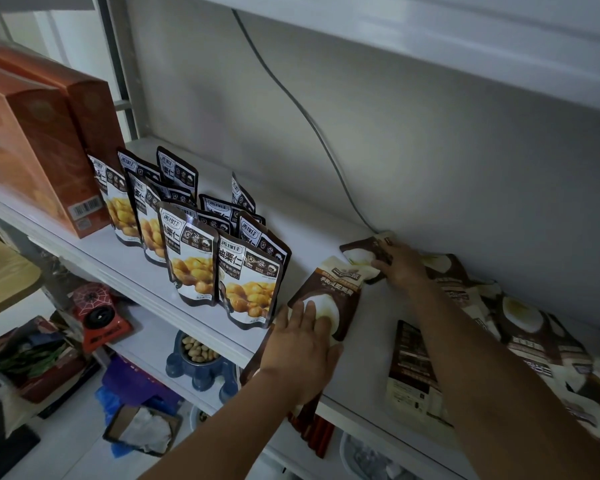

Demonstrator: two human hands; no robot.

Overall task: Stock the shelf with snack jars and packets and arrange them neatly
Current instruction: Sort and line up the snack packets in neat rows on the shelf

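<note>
Head view: looked down along a white shelf (125, 261) set against a grey wall.
Far left: orange boxes (32, 140) stood on end at the shelf's left end.
Chestnut packets (194, 237): black-and-white pouches stood upright in rows just right of the boxes.
Lower shelf: a blue bowl (196, 355) of nuts sat below the chestnut packets.
Left hand (302, 351): lay flat, fingers straight, pressing on the front packet (329, 289).
Front packet: brown and white, lay flat near the shelf's front edge, just right of the chestnut packets.
Right hand (400, 265): fingers curled, gripped the rear packet (361, 254) near the wall.
Hands: apart, each on its own packet.
Far right: a loose pile (520, 323) of similar packets lay along the wall; the flat packet (413, 368) lay back side up under the right forearm.
</note>
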